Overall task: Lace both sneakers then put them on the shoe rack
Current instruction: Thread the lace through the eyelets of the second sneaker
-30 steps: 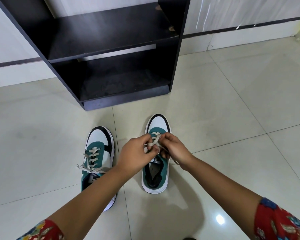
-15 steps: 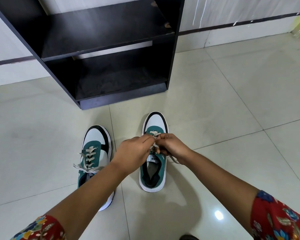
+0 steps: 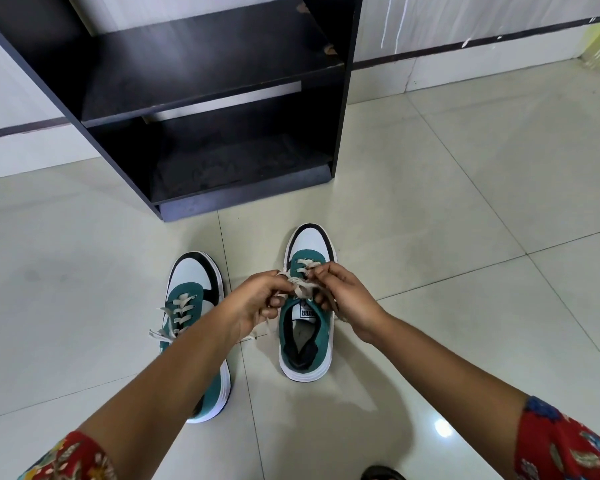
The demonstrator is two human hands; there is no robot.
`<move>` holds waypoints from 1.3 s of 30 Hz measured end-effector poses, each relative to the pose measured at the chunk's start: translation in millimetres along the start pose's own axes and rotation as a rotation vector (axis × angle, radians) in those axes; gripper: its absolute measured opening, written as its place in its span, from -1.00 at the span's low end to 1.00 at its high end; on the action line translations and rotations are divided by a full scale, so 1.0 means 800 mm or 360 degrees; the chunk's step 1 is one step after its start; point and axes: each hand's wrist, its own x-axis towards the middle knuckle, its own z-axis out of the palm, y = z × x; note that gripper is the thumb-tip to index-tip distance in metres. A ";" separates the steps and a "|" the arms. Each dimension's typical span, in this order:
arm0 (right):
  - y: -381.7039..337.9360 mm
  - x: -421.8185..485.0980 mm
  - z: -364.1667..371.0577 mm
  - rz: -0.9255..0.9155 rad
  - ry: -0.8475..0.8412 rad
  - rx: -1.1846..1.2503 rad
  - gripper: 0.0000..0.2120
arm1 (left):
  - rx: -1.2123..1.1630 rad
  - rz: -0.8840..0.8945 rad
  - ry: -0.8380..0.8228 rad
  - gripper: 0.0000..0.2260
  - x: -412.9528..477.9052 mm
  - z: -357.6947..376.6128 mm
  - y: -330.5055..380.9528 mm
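Two low sneakers stand side by side on a floor of glossy pale tiles [image 3: 447, 237] with thin grout lines, toes pointing toward the shoe rack [image 3: 201, 81]. Each has a smooth white toe cap edged in black, a matte teal upper that looks like suede, and a thick white ribbed sole. The left sneaker [image 3: 191, 285] is laced with a flat beige cord crossed through its eyelets, loose ends splayed to its outer side; its heel is hidden under the forearm. The right sneaker [image 3: 307, 327] shows a dark padded collar and a white tongue label. Over its eyelets the left hand [image 3: 257, 303] and the right hand [image 3: 343, 299] are both curled closed, each pinching part of the beige lace [image 3: 302, 287], which bunches between them; a loose end seems to trail below the left hand, though it is partly hidden. The rack is dark laminate board, square-edged, with two open shelves; both hold nothing but dust and scuffs, and the upper shelf's edge is chipped. Red floral sleeves [image 3: 565, 445] cover the upper arms.
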 end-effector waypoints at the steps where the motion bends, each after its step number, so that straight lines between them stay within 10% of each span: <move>1: 0.001 -0.004 -0.002 0.0036 0.0012 0.0089 -0.89 | -0.0001 -0.0006 0.0005 -0.79 0.001 -0.002 -0.001; 7: 0.010 -0.024 -0.006 -0.0709 0.0271 -0.0970 -0.75 | 0.0038 0.0025 0.0001 -0.84 0.002 -0.001 -0.005; 13: 0.010 -0.020 0.001 -0.0771 0.0377 -0.0971 -0.92 | 0.0047 0.0064 0.0032 -0.84 0.002 -0.001 -0.008; 22: 0.021 -0.029 -0.007 -0.0260 0.0040 -0.0212 -0.85 | -0.0330 -0.0192 0.0104 -0.72 0.004 -0.018 -0.017; 28: 0.030 -0.036 -0.010 -0.0168 0.0277 -0.0014 -0.86 | -0.0690 -0.0202 0.0165 -0.74 0.008 -0.028 -0.029; 34: 0.022 -0.037 -0.009 0.0131 0.0047 0.1139 -0.77 | -0.0860 -0.0225 0.0137 -0.72 0.008 -0.021 -0.035; 39: 0.023 -0.032 -0.007 0.0160 0.0136 0.0999 -0.77 | -0.0917 -0.0155 0.0220 -0.68 0.016 -0.018 -0.034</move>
